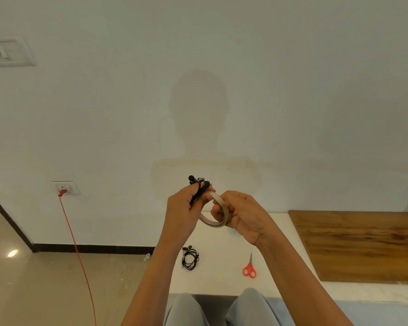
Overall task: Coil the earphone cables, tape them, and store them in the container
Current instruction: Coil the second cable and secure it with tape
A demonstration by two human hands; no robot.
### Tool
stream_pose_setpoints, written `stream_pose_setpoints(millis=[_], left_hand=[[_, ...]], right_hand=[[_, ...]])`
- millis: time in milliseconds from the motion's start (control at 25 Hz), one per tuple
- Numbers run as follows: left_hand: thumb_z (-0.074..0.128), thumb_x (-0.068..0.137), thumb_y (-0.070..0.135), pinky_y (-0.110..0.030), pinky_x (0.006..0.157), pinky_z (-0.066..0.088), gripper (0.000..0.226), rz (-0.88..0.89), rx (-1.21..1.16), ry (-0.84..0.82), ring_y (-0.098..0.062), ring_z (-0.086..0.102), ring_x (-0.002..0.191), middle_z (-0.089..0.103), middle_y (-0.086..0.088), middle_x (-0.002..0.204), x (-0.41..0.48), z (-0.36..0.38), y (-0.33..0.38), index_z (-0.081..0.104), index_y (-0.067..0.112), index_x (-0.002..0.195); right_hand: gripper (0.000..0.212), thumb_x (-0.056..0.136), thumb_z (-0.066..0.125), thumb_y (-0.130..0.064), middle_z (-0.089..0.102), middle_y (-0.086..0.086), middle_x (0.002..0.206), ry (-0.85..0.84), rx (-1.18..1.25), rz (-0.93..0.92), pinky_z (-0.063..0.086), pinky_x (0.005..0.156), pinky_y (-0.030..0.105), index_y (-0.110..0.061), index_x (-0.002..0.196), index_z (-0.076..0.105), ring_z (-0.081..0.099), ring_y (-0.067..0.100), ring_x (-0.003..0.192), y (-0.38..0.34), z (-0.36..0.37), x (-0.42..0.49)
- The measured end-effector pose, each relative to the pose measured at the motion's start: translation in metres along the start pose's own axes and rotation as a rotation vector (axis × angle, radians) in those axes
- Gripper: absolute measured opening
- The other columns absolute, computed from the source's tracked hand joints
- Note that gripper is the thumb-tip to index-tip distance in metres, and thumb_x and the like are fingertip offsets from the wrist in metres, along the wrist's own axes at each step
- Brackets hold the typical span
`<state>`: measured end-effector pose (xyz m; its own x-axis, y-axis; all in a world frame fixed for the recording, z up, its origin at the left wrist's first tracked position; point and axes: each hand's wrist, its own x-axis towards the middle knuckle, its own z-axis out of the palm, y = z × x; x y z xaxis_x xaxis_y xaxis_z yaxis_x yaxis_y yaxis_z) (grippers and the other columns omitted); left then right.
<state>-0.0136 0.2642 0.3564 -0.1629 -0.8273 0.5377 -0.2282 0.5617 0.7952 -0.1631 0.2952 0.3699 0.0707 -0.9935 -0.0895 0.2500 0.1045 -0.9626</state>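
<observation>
My left hand [183, 208] is raised in front of me and grips a bundle of coiled black earphone cable [199, 187], with the earbuds sticking out above my fingers. Right beside it, my right hand [239, 212] holds a thin roll of clear tape [218, 216], fingers curled round its ring. The roll touches my left fingers. A second coiled black earphone [190, 258] lies on the white table [278, 252] below my hands. No container is in view.
Red-handled scissors [249, 269] lie on the table right of the coiled earphone. A wooden board [358, 243] covers the table's right part. A red cord [78, 250] runs from a wall socket [65, 187] down across the floor at left. My knees [222, 307] show below.
</observation>
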Motion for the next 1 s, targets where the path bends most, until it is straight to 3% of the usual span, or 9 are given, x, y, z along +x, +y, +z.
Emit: stream_pose_setpoints(millis=[160,440,560,720,1000], left_hand=[[0.065,0.088,0.01,-0.002,0.079,0.042,0.037,-0.004,-0.001,-0.008,0.01,0.063,0.093,0.069,0.031,0.093,0.0,0.002,0.001,0.066,0.047,0.09],[0.066,0.089,0.015,-0.003,0.078,0.043,0.03,0.002,0.005,-0.011,0.009,0.064,0.094,0.069,0.029,0.095,0.003,0.001,0.004,0.067,0.045,0.09],[0.067,0.088,0.018,-0.004,0.078,0.044,0.027,-0.002,-0.007,-0.001,0.007,0.064,0.093,0.07,0.027,0.094,0.005,0.0,0.006,0.068,0.045,0.09],[0.068,0.087,0.017,-0.005,0.078,0.045,0.03,-0.009,-0.026,0.009,0.006,0.065,0.091,0.071,0.027,0.093,0.004,0.001,0.006,0.068,0.047,0.089],[0.066,0.088,0.012,-0.003,0.077,0.044,0.032,-0.006,-0.029,0.011,0.007,0.065,0.091,0.071,0.028,0.092,0.002,0.002,0.006,0.068,0.044,0.089]], right_hand=[[0.029,0.094,0.047,-0.007,0.066,0.007,0.062,0.02,-0.019,-0.025,0.053,0.057,0.022,-0.008,0.074,0.068,0.063,0.015,0.057,-0.001,0.0,-0.002],[0.029,0.087,0.04,0.008,0.065,0.009,0.067,0.023,0.063,0.003,0.056,0.07,0.032,-0.004,0.076,0.065,0.063,0.019,0.063,0.001,0.0,-0.002],[0.025,0.089,0.044,-0.004,0.069,0.01,0.072,-0.004,0.12,0.046,0.056,0.069,0.03,-0.003,0.083,0.069,0.066,0.018,0.064,-0.003,-0.001,-0.003],[0.026,0.089,0.047,-0.005,0.068,0.009,0.068,0.013,0.078,0.051,0.053,0.053,0.022,-0.005,0.076,0.069,0.065,0.016,0.06,-0.009,0.0,-0.004],[0.035,0.09,0.046,-0.003,0.066,0.008,0.063,0.014,0.068,0.015,0.056,0.057,0.024,-0.008,0.067,0.072,0.064,0.016,0.059,-0.006,0.0,-0.004]])
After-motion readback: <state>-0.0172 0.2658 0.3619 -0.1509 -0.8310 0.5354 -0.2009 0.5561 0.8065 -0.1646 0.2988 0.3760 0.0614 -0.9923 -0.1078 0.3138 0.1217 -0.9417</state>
